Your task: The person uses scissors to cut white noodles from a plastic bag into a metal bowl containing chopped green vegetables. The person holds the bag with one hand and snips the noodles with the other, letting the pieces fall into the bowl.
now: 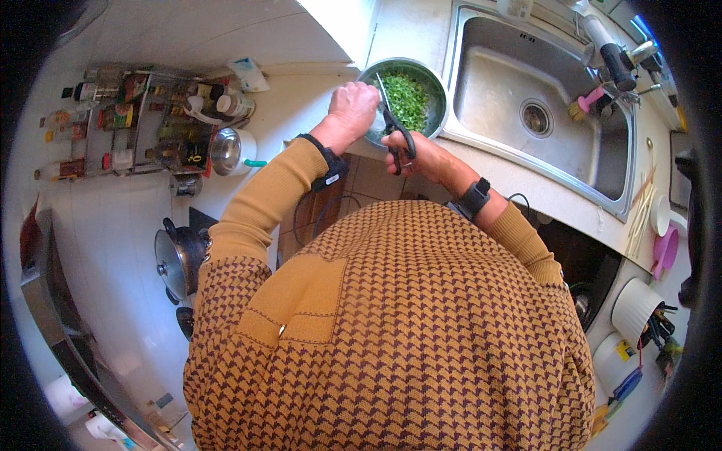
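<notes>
Chopped green leaves [405,101] lie in a round metal bowl [443,84] on the counter. My right hand [414,155], at the bowl's near rim, has its fingers through the black handles of a pair of scissors [399,129]. Their blades point away over the bowl and look parted. My left hand [354,110] is closed at the bowl's left rim, close to the blades. Something pale and whitish shows just below its fingers, but what it is cannot be made out. The inner side of the left hand is hidden.
Right of the bowl is a stainless steel sink [507,84] with a pink-handled brush [589,101] at its far side. A rack of bottles and jars [135,124] stands to the left, near a lidded white pot [242,149]. A glass-lidded pot [177,259] is further down on the left.
</notes>
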Demonstrator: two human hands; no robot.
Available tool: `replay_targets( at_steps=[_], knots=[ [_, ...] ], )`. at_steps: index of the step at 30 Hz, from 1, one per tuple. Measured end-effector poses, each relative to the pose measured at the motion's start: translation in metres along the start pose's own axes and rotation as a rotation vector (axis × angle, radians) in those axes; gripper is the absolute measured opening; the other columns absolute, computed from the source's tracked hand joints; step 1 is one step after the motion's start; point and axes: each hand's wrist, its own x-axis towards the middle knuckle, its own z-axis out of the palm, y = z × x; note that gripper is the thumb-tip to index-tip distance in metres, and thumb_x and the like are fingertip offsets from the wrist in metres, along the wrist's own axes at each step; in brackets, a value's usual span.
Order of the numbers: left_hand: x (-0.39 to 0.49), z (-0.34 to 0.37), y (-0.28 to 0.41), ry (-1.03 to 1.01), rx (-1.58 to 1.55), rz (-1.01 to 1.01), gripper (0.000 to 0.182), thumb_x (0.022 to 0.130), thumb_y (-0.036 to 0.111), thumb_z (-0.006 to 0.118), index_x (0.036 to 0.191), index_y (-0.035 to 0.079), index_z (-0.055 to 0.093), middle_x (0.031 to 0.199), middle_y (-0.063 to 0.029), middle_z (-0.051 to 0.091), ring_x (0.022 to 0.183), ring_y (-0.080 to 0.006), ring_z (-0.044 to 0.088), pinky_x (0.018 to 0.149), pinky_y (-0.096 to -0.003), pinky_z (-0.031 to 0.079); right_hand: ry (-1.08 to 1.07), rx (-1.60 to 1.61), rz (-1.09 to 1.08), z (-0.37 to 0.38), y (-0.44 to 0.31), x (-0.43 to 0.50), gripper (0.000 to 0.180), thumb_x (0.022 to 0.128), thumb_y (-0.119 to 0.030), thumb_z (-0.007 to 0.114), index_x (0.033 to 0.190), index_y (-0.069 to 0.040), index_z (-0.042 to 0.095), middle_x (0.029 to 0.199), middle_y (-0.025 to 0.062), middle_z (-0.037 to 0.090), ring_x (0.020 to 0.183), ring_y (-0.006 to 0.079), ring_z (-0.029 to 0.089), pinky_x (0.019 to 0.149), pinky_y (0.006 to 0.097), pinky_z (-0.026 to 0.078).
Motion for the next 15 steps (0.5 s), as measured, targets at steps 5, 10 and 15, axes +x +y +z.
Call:
replay_targets(
  at_steps=[5,10,15],
  knots=[
    [0.001,0.002,0.003,-0.006,-0.005,0.017,0.012,0.084,0.009,0.056,0.085,0.003,0.066,0.085,-0.0164,0.069,0.081,-0.0314,0.070,0.067,-0.0428,0.058,0.032,0.087,-0.043,-0.005,0.013,0.014,0.028,0.082,-0.033,0.067,0.091,-0.009,0.058,0.070,0.0024,0.060,0.054,0.0136,0.059,0.046,0.0245,0.039],
    [0.007,0.001,0.000,-0.110,-0.046,0.054,0.015,0.082,0.009,0.057,0.080,0.003,0.070,0.083,-0.0183,0.071,0.077,-0.0328,0.071,0.067,-0.0424,0.058,0.017,0.288,-0.049,-0.009,0.024,0.022,0.025,0.081,-0.029,0.067,0.090,-0.009,0.057,0.068,0.0031,0.059,0.050,0.0141,0.056,0.041,0.0239,0.037],
    [0.016,0.000,0.004,-0.190,-0.008,0.050,0.016,0.082,0.011,0.058,0.083,0.007,0.074,0.085,-0.0153,0.072,0.081,-0.0294,0.072,0.069,-0.0400,0.058,-0.021,0.335,-0.024,-0.012,0.026,0.024,0.028,0.081,-0.032,0.068,0.091,-0.009,0.058,0.069,0.0029,0.058,0.053,0.0144,0.058,0.045,0.0250,0.041]
  ],
)
